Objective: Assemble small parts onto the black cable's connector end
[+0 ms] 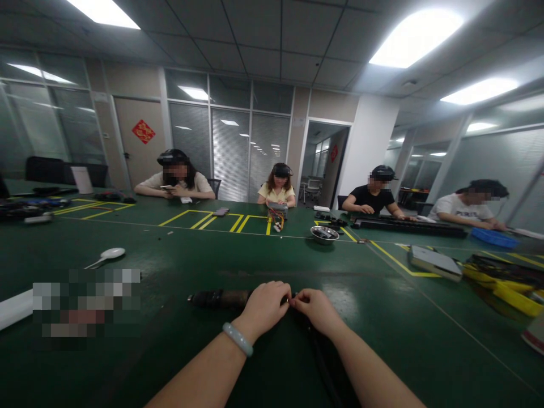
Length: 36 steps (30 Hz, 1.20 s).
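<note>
A white spoon (113, 254) lies left of the dark cylindrical tool (232, 299) on the bench (191, 362). The left hand (266, 306) curls over the tool's right end, grip hidden; there the right hand (317, 309) presses its fingertips together, anything pinched indistinct.

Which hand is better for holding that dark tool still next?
Probably the left hand: it's right by the dark tool, covering part of it from view. The right hand is farther along, with its thumb and finger close together.
</note>
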{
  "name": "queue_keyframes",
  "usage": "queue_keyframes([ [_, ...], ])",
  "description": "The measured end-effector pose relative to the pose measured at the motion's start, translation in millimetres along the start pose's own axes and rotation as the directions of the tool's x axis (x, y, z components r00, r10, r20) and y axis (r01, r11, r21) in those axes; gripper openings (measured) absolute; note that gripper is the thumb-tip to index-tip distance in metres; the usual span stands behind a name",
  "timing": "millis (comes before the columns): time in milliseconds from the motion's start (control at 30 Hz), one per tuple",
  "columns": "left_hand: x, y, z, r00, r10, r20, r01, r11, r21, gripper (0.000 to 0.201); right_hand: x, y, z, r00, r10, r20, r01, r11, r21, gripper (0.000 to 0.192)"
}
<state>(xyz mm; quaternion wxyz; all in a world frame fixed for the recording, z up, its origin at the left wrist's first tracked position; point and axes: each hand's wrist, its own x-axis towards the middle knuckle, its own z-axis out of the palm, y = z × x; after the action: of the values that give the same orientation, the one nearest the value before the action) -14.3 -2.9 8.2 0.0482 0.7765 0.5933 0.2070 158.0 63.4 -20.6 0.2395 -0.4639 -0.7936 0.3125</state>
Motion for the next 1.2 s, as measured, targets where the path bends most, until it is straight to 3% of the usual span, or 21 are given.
queue_keyframes([
  [567,0.2,1.1,-1.8,1.0,0.003,-0.003,-0.003,1.0,0.021,0.01,-1.9,2.6,-3.3,0.997,-0.054,0.063,0.056,0.998,-0.016,0.017],
  [1033,0.5,-3.1,4.2,0.998,0.048,-0.051,-0.047,0.999,0.024,0.007,-4.7,-3.0,-6.4,0.997,-0.037,0.067,0.039,0.999,-0.017,0.023],
  [1200,0.3,-1.0,2.0,0.999,0.032,-0.024,-0.031,0.999,0.041,0.009,-3.2,-0.5,-5.9,0.996,-0.029,0.087,0.031,0.999,-0.022,0.027],
])
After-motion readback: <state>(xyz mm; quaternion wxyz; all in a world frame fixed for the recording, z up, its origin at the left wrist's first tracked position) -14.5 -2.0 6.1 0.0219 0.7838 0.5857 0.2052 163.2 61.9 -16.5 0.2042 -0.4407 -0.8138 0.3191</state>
